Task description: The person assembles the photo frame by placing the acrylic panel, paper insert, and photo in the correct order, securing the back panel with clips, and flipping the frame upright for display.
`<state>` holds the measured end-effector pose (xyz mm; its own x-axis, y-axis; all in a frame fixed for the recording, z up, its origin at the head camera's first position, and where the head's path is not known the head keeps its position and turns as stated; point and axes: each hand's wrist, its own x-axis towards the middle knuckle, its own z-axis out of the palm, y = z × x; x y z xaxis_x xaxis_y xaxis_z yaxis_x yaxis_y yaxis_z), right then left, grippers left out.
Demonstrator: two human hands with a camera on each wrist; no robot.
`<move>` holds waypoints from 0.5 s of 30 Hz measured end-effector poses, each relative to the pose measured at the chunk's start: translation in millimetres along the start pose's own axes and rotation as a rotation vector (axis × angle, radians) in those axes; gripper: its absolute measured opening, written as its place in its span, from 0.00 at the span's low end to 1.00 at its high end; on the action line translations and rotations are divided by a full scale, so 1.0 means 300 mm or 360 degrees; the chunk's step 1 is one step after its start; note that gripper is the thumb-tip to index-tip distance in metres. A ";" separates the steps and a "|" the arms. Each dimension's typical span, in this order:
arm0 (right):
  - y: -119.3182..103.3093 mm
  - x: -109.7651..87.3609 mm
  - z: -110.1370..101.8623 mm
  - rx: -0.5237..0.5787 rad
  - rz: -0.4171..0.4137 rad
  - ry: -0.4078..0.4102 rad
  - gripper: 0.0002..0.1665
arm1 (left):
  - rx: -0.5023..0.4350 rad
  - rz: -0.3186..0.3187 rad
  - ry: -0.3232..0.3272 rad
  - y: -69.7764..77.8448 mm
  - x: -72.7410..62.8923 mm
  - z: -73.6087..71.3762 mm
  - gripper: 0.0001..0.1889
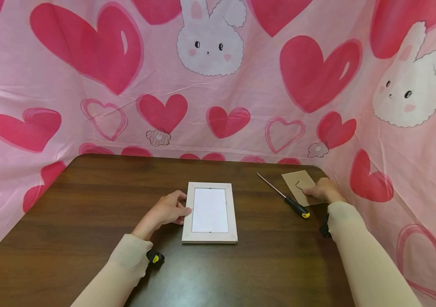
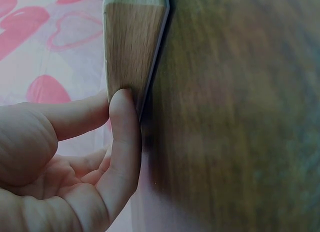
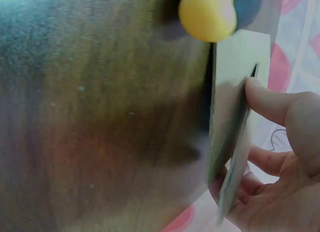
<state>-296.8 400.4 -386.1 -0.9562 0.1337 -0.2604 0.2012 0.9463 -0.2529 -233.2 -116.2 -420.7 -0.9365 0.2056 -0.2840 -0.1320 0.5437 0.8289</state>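
A pale picture frame [image 1: 210, 237] lies flat on the table, its white middle bordered by small marks. At its left edge my left hand [image 1: 169, 209] pinches it, thumb at the upper edge and a finger against the wood-grained side [image 2: 132, 46]. At the far right, my right hand [image 1: 327, 190] grips a brown backing board [image 1: 295, 179] with a dark bent line on its face. In the right wrist view, the thumb lies on a thin tilted panel [image 3: 237, 162] standing off a second flat panel [image 3: 240, 54]; the other fingers are partly hidden behind it.
A screwdriver [image 1: 296, 207] with a black and yellow handle lies left of the board, its shaft pointing away to the upper left. The dark wooden table [image 1: 99, 204] meets a pink curtain [image 1: 164, 81] with hearts and rabbits at the back and sides.
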 end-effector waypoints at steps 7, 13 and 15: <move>-0.001 -0.007 -0.031 0.0077 -0.0029 0.0032 0.44 | -0.0035 0.0021 0.0003 0.002 0.000 0.006 0.29; -0.011 -0.017 -0.060 0.0204 -0.0055 -0.0031 0.34 | -0.0032 0.0019 0.0008 0.004 -0.006 0.005 0.29; -0.009 -0.016 -0.070 0.0242 -0.0050 -0.0058 0.31 | -0.0031 0.0023 0.0007 0.004 -0.007 0.004 0.29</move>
<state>-297.3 403.6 -364.7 -0.9547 0.0916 -0.2831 0.2041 0.8940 -0.3989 -230.9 -115.0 -419.6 -0.9397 0.2098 -0.2700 -0.1247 0.5250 0.8419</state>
